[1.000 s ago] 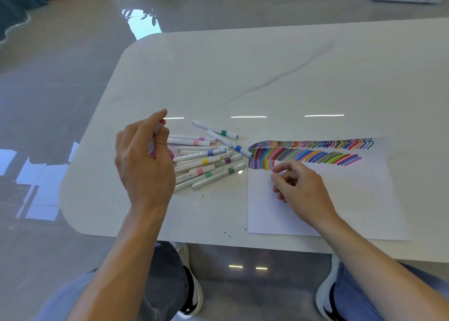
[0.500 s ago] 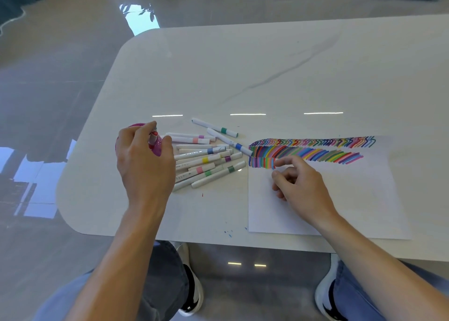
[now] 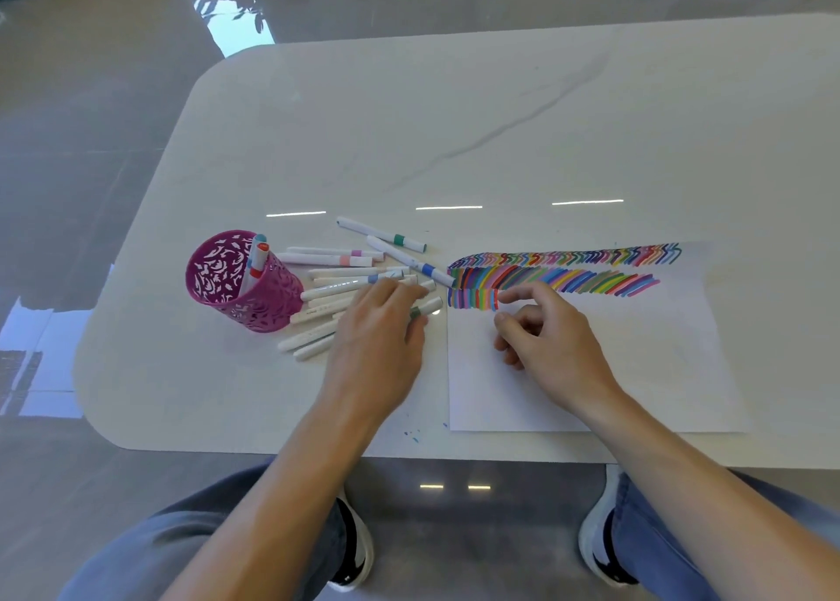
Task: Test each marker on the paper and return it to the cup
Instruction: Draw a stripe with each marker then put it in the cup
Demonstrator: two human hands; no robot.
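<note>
Cup [image 3: 268,311]: stood upright well left of the paper [image 3: 636,373], beyond the heap. Two markers [image 3: 258,259] are kept in it, apart from the rest.
Loose markers [image 3: 336,261]: heaped just left of the paper and judged still untested.
Left hand [image 3: 382,327]: fingers are laid nearly flat on the heap, with the thumb against a green-banded marker [image 3: 427,305] nearest the paper. Nothing is lifted; a next pick is judged.
Right hand [image 3: 545,332]: rested on the paper, fingers loosely curled and nothing held. The sheet is probably being steadied.
Colour strokes [image 3: 568,277]: ranked along the paper's far edge, so the near part is left free.
</note>
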